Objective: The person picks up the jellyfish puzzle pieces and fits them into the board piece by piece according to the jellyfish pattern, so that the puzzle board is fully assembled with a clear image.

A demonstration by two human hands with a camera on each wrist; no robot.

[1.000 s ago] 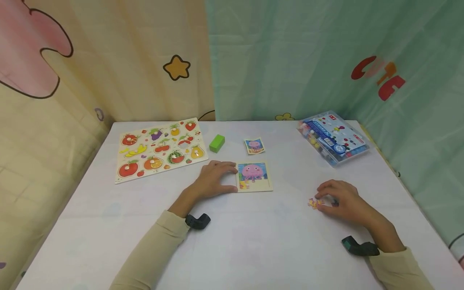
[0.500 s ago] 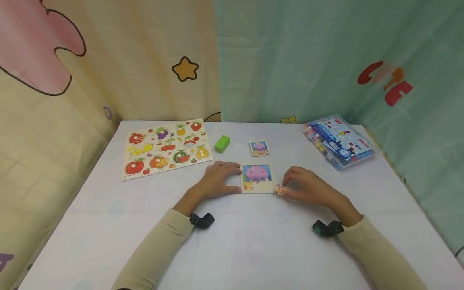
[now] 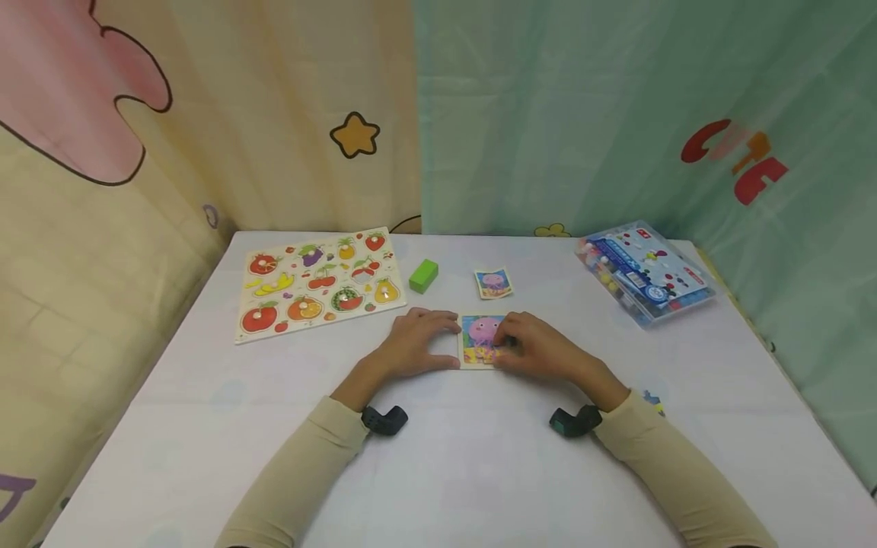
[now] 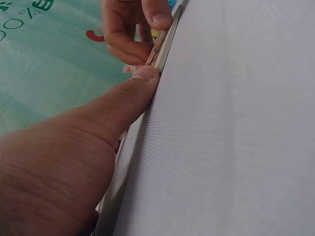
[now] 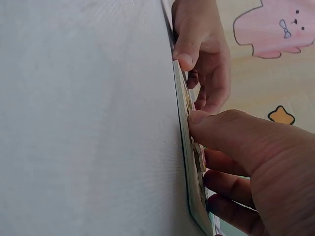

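Observation:
A small square jigsaw puzzle board (image 3: 473,320) with a pink octopus picture lies on the table. My left hand (image 3: 414,342) holds its left side, thumb at the near corner and fingers at the far one. My right hand (image 3: 537,346) covers the board's right part and pinches a yellow-pink puzzle piece (image 3: 488,355) low on the picture. In the right wrist view the right thumb (image 5: 216,128) is on the board's near edge, with fingers bent over the pieces. The left thumb (image 4: 133,96) touches the board's edge in the left wrist view. How the piece sits is partly hidden.
Another puzzle piece (image 3: 654,402) lies beside the right sleeve. Behind the board are a small octopus picture card (image 3: 493,284) and a green block (image 3: 423,275). A fruit peg puzzle (image 3: 322,285) lies at the back left, a clear bead box (image 3: 644,272) at the back right.
My right hand has carried the puzzle piece leftward from the table's right side onto the board's lower part. My left hand has stayed at the board's left edge.

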